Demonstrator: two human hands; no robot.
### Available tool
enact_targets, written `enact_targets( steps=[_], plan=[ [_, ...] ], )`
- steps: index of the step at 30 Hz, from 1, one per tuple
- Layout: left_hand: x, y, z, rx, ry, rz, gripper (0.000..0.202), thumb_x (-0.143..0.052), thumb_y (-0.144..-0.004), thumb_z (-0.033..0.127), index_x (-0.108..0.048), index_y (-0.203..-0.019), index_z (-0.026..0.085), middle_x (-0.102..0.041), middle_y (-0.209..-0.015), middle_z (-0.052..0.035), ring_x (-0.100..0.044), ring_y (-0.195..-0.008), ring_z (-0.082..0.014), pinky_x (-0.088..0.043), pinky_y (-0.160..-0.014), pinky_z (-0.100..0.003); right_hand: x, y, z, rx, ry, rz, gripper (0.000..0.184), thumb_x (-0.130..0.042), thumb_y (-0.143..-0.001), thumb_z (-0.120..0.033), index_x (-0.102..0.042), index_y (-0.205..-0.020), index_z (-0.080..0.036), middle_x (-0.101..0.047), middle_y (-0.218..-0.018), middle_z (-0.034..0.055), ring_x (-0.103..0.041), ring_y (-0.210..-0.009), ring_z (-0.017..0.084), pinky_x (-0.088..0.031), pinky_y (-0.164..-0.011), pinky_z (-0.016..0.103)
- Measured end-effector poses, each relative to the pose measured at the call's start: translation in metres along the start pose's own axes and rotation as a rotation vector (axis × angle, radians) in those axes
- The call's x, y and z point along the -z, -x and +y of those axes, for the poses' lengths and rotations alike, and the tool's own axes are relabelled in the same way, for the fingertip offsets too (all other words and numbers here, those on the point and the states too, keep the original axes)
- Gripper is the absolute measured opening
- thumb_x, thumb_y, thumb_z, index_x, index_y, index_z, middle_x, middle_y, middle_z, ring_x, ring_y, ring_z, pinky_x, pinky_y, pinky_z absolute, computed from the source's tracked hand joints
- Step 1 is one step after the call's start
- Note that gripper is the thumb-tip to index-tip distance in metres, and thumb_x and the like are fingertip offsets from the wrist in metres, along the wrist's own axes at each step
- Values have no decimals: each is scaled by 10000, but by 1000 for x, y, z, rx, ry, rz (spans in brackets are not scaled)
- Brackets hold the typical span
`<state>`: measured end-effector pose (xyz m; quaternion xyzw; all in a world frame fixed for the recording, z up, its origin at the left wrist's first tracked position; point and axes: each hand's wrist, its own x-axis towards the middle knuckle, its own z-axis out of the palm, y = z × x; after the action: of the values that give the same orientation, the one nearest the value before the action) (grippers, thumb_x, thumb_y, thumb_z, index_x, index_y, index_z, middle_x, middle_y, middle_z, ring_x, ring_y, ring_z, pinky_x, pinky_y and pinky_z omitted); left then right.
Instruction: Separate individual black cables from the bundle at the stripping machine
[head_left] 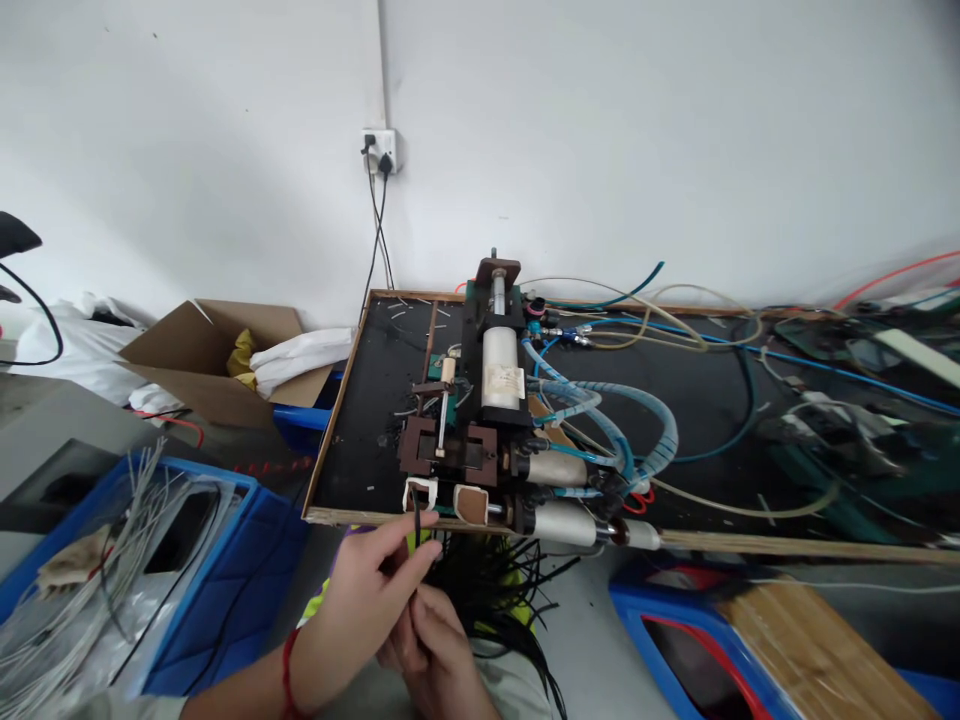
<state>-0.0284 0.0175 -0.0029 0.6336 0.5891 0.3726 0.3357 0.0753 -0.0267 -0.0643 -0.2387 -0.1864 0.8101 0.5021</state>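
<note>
A thin black cable (pixel 417 512) rises from between the thumb and forefinger of my left hand (pixel 364 585), which is closed on it. Its upper end is at the white-edged clamp pad (pixel 420 492) on the front of a pneumatic machine (pixel 480 450). Just below and to the right, my right hand (pixel 439 635) is closed, its fingers bent together and touching my left hand; whatever lies inside them is hidden. A loose bundle of black cables (pixel 495 590) lies across the lap, right of my hands. Beside the first pad sits a second brown clamp pad (pixel 471 504).
The machine stands on a black bench (pixel 352 440) with a wooden rim. Blue and clear air hoses (pixel 652 420) loop to its right. At left are a blue crate (pixel 225 590) of pale wires and a cardboard box (pixel 202 370). A blue bin (pixel 660 610) stands lower right.
</note>
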Motion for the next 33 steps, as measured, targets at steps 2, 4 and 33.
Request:
enact_targets(
  steps=[2,4,33],
  plan=[
    [-1,-4,6,-18,-12,2,285,-608,-997,337,-805,-1175,231,-808,-814,-30,-714,-658,-182,-552,-623,-249,5,5,3,-3,58,29,596,-705,-842,-711,-538,-557,-215,-399,-502,-49,-325,-502,127,-261,-557,291],
    [0,-8,10,-50,1,-11,324,-550,-1032,328,-779,-1244,242,-833,-1027,-64,-772,-860,-210,-585,-757,-264,11,10,5,14,98,37,612,-659,-870,-720,-543,-545,-215,-409,-508,-38,-338,-518,135,-267,-567,297],
    [26,-3,-38,120,227,94,419,-506,-1038,434,-707,-1297,174,-424,-555,64,-382,-494,-136,-336,-480,-242,3,-9,-22,86,-316,86,233,-700,-982,-390,-663,-841,-207,-341,-383,-128,-114,-388,90,-225,-468,240]
  ],
)
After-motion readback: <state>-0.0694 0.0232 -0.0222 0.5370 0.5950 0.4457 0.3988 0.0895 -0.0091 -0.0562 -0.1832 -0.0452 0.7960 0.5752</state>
